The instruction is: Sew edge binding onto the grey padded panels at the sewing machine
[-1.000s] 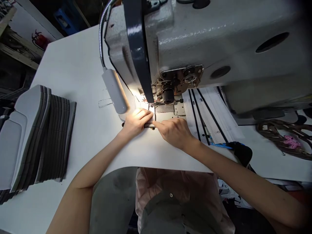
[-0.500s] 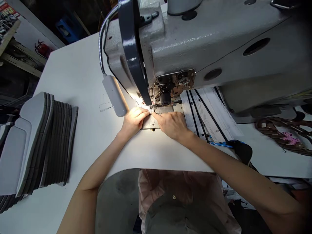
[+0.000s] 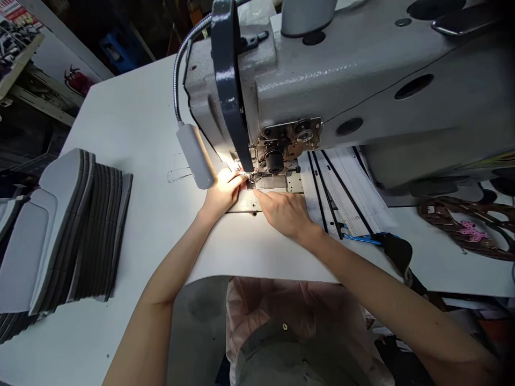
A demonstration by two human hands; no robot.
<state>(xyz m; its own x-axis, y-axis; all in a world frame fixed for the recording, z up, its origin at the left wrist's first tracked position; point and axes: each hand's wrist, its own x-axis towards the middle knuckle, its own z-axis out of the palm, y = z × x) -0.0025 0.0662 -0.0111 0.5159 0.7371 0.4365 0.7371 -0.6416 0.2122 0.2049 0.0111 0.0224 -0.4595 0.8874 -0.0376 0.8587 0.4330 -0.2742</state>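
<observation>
A grey sewing machine stands over the table, its needle area lit by a small lamp. My left hand is closed just left of the presser foot, fingertips on the edge of a pale mesh fabric piece that is mostly hidden behind the lamp and the hand. To the right of the foot, my right hand rests on the metal needle plate. Its index finger points toward the foot, the other fingers are bent, and I see nothing held in it.
White mesh strips with black bands lie under the machine arm, beside blue-handled scissors. Stacked grey-white padded pieces stand at the left. A brown sandal-like item with a pink ornament lies far right. Loose thread is left of the lamp.
My right index fingertip has drawn slightly back from the presser foot, and the hands are farther apart. The left hand stays by the foot. The whole view has shifted a little.
</observation>
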